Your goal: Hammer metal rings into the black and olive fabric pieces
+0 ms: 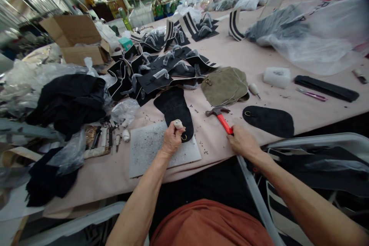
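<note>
My left hand (172, 140) is closed around a hand punch whose round, white-wrapped top (178, 123) sticks up from my fist; its lower tip is hidden. Under that hand lies a black fabric piece (176, 109) with a brass ring (183, 137) near its front end. The piece rests partly on a pale, speckled board (147, 150). To the right, my right hand (242, 140) grips a claw hammer (223, 119) by its red handle, the head pointing away from me above the table. Just beyond it sits another black ringed piece (268, 121).
Olive fabric pieces (223, 86) are stacked behind the hammer, beside another white-handled tool (254, 90). A heap of black parts (161, 69) fills the table's middle. More tools (105, 138) lie left of the board. Scissors (311, 94) and a black case (327, 87) lie right.
</note>
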The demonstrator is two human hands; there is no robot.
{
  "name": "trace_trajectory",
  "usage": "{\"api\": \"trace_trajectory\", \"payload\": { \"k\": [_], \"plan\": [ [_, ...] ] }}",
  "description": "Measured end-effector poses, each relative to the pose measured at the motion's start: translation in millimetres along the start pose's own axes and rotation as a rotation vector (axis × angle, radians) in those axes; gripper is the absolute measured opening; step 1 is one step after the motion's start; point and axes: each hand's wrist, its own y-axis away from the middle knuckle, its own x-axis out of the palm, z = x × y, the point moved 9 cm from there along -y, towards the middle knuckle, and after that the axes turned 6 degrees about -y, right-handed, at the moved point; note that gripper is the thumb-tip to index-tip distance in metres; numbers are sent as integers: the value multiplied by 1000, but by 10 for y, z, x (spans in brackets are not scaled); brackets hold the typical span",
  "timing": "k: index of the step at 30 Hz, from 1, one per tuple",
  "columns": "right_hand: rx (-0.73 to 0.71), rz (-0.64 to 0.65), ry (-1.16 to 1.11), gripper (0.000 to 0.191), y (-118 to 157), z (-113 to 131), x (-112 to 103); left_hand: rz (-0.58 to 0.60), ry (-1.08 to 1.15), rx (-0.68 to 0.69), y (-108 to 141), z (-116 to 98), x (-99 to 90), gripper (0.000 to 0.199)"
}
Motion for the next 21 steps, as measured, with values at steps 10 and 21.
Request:
{"api": "trace_trajectory", "payload": {
  "k": [10, 21],
  "plan": [
    [158, 266, -912, 19, 288, 616, -166, 16, 43, 28, 29, 17, 47, 11],
    [-653, 15, 337, 30, 673, 1644, -715, 26, -52, 50, 39, 78, 59, 6]
  ]
}}
